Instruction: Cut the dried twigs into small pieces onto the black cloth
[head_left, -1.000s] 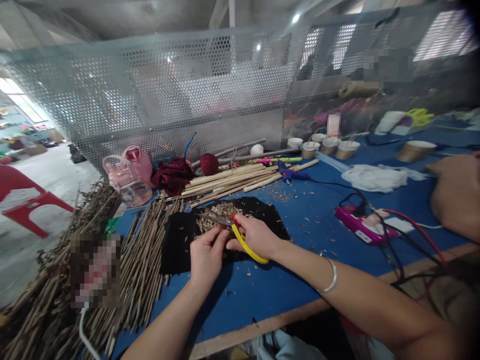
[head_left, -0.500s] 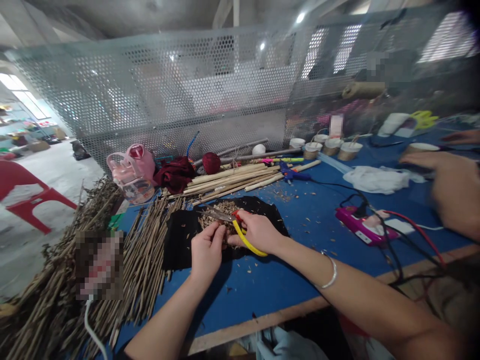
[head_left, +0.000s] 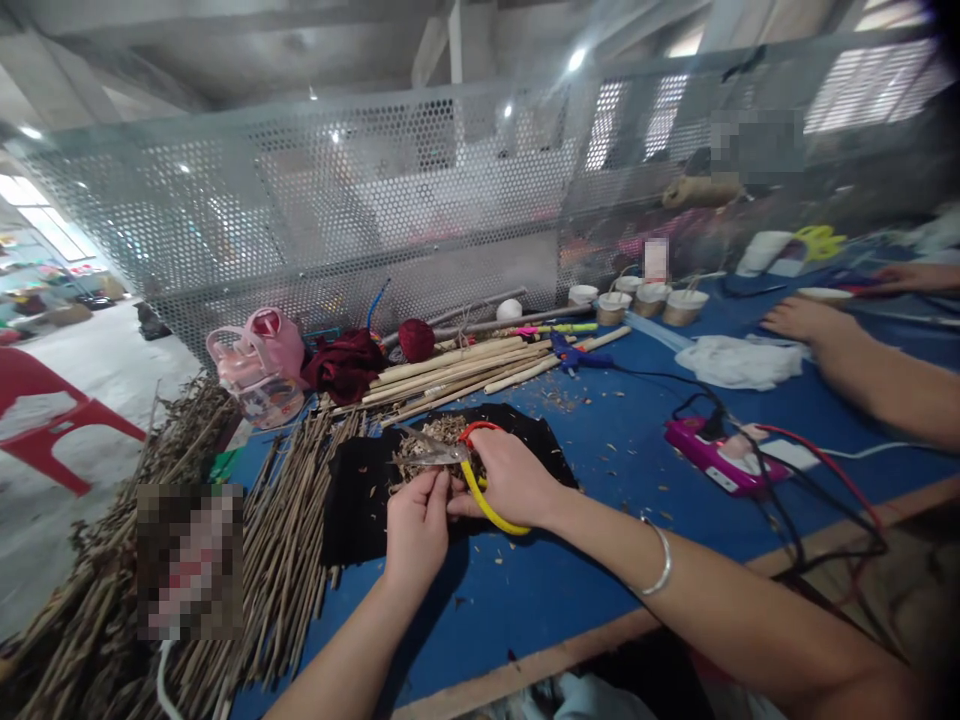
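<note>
My right hand [head_left: 517,478] grips a pair of scissors [head_left: 486,508] with yellow and red handles. Their metal blades point left and are spread apart. Just below the blades, my left hand [head_left: 417,515] is closed in a pinch, its fingertips close to those of my right hand. What it pinches is too small and hidden to make out. Under both hands lies a black cloth [head_left: 351,508], bearing a heap of short cut brown plant bits [head_left: 442,430].
Thin dry stalks [head_left: 277,540] lie left on the blue table [head_left: 465,630]. Behind are pale sticks [head_left: 450,365], a blue glue gun [head_left: 574,352] and paper cups [head_left: 682,307]. A magenta power strip [head_left: 709,458] with cables sits right, near another person's hand [head_left: 806,320].
The scissor blades have spread wider, and the red handle loop has lifted away from the yellow one. My left hand keeps its pinch. The other person's hand and forearm at right have shifted.
</note>
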